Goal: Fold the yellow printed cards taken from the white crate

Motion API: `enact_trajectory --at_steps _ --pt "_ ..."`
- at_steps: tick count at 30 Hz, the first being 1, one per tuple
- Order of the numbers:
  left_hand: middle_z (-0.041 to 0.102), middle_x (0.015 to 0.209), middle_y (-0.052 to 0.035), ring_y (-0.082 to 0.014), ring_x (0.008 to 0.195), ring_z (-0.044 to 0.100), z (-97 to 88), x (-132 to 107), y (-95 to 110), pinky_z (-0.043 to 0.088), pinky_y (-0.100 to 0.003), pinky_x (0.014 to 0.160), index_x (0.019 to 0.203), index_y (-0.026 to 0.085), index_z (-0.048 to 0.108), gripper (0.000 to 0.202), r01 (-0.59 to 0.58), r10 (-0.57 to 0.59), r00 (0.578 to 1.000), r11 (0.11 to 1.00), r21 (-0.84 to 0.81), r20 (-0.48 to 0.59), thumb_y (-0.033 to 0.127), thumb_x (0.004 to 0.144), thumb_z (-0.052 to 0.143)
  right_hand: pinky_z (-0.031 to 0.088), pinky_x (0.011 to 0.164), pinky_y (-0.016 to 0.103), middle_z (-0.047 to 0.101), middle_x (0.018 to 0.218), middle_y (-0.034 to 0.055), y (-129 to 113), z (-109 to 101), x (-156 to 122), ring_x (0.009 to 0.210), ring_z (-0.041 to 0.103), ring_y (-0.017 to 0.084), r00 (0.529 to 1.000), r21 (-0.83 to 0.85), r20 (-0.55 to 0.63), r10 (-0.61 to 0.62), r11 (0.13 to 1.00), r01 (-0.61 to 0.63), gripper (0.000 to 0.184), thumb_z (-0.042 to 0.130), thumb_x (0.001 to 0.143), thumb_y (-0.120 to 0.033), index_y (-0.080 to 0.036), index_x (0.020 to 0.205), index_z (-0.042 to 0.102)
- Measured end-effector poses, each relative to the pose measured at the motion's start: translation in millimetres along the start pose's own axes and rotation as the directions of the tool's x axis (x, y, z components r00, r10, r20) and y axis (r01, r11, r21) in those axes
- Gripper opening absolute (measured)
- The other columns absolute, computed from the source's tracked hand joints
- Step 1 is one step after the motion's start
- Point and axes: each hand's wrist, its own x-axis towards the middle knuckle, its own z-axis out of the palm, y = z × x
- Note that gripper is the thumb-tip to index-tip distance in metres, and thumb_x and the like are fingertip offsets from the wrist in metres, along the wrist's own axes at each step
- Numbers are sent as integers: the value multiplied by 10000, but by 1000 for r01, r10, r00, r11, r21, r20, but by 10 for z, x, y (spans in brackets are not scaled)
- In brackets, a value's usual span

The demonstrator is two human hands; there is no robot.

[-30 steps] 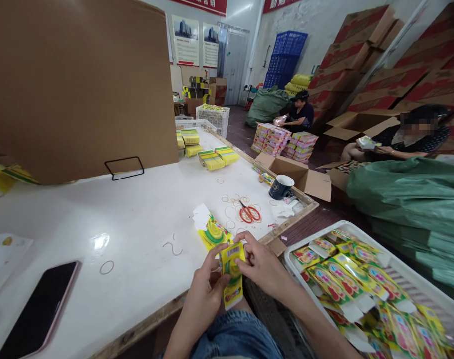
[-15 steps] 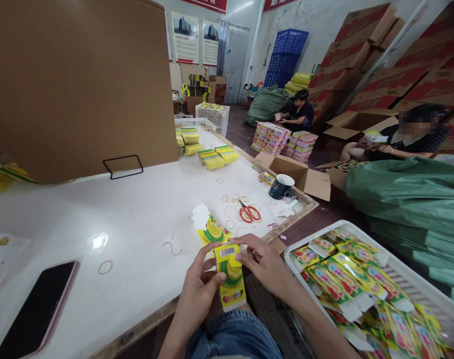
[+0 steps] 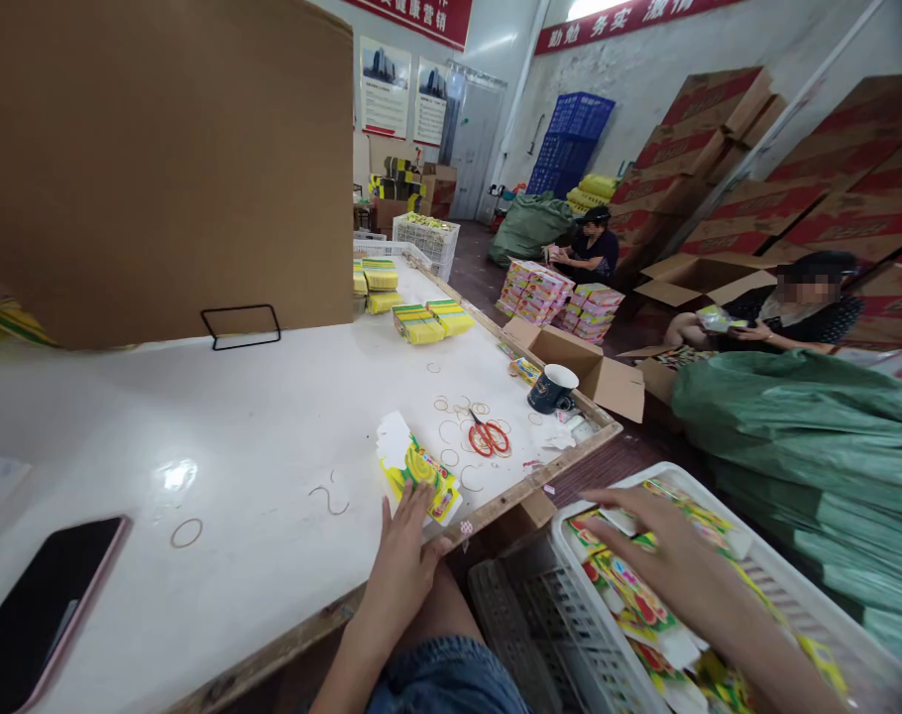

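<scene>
My left hand [image 3: 406,540] reaches over the near table edge, its fingers stretched out and resting on a yellow-and-green flat carton [image 3: 419,466]. White flaps stick out at the carton's far end. To the right, my right hand [image 3: 663,540] is over a white plastic crate [image 3: 560,540], slightly blurred, with fingers extended and nothing visible in them. Below it, several yellow, green and red small boxes [image 3: 633,595] lie jumbled in the crate, partly hidden by my forearm.
Red-handled scissors [image 3: 488,436] lie among rubber bands on the white table [image 3: 273,426]. A dark mug [image 3: 551,389] stands near the right edge. A phone [image 3: 50,605] is at left, and a large cardboard panel [image 3: 169,169] stands behind. Two people sit at far right.
The small yellow box is no longer between my hands. My right hand has moved right, over the crate. My left hand has moved forward onto the flat carton.
</scene>
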Motion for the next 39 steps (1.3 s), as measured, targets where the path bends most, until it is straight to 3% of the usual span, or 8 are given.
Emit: enact_trajectory --at_steps 7,11,15,20,23,29,33,39 --pt "321 1462 -49 -150 1401 184 42 -77 -57 -83 -428 1156 1446 146 274 603 -61 57 996 996 59 66 199 869 440 368 833 365 623 889 95 -679 1505 577 898 544 253 989 362 131 62 926 -106 417 570 718 -280 -119 1100 614" --pt "313 1470 -50 -168 1400 192 37 -104 -92 61 -431 1171 1426 213 305 547 -78 49 976 988 -132 -212 271 904 454 406 712 333 593 772 75 -663 1541 528 716 542 205 990 577 110 90 805 -137 397 550 742 -383 -116 1035 573" --pt "397 1403 -83 -182 1309 374 -34 -84 41 311 -366 1102 1322 235 387 452 -165 -198 841 792 -587 -503 369 904 493 473 715 323 628 859 119 -723 1442 287 768 598 201 978 773 186 96 600 -206 611 566 716 -593 -93 1063 502" --pt "303 1449 -80 -199 1204 488 -142 -87 193 465 -285 949 1295 267 361 583 -257 -394 769 530 -808 -503 396 802 644 468 802 294 641 966 137 -958 1511 62 841 600 174 925 907 334 181 204 -367 642 779 589 -485 -75 1030 559" --pt "371 1413 -113 -232 1208 484 -189 -146 207 473 -294 932 1284 219 409 610 -102 -404 887 302 -948 -224 438 776 665 465 788 283 647 942 113 -1069 1514 8 818 593 160 907 905 383 177 126 -407 568 806 582 -422 -81 989 605" --pt "605 1147 -116 -255 1075 573 -276 -244 233 497 -329 866 959 139 600 410 110 -191 975 -12 -994 111 465 731 698 432 853 292 637 910 88 -1087 1420 -49 866 569 158 925 897 376 48 232 -376 445 761 669 -412 -92 948 630" --pt "629 1089 -101 -215 1023 597 -262 -212 265 495 -297 850 1021 133 586 402 99 -247 964 8 -995 94 374 731 725 442 735 307 599 835 75 -1074 1386 -88 775 546 176 943 826 332 5 481 -294 459 687 728 -486 -85 937 613" --pt "619 1079 -121 -206 987 608 -216 -151 254 504 -279 804 1206 115 407 629 93 -405 914 163 -982 19 393 735 717 408 660 286 551 736 66 -1140 1463 -157 692 489 157 966 772 257 24 597 -220 448 619 769 -523 -82 777 546"
